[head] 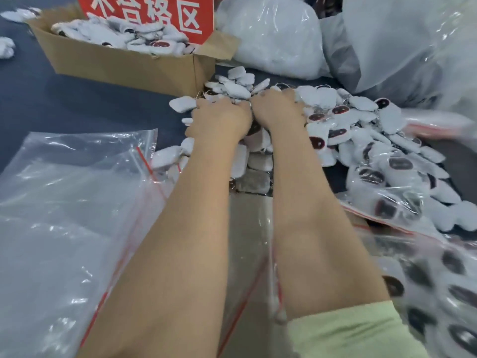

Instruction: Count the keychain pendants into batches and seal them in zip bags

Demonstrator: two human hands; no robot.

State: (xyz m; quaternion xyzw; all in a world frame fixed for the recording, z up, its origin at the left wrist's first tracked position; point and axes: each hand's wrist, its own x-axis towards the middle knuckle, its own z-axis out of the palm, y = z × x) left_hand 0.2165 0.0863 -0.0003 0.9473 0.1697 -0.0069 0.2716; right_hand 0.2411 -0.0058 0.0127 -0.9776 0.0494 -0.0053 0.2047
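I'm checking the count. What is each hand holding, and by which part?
Cannot be told: the left hand and right hand have their fingers curled down into the pendant pile, hiding any grip.

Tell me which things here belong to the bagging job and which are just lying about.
Job: loose pendants, empty zip bags, filled zip bags, left hand and right hand in the pile.
Lying about: cardboard box with red sign, big plastic sacks.
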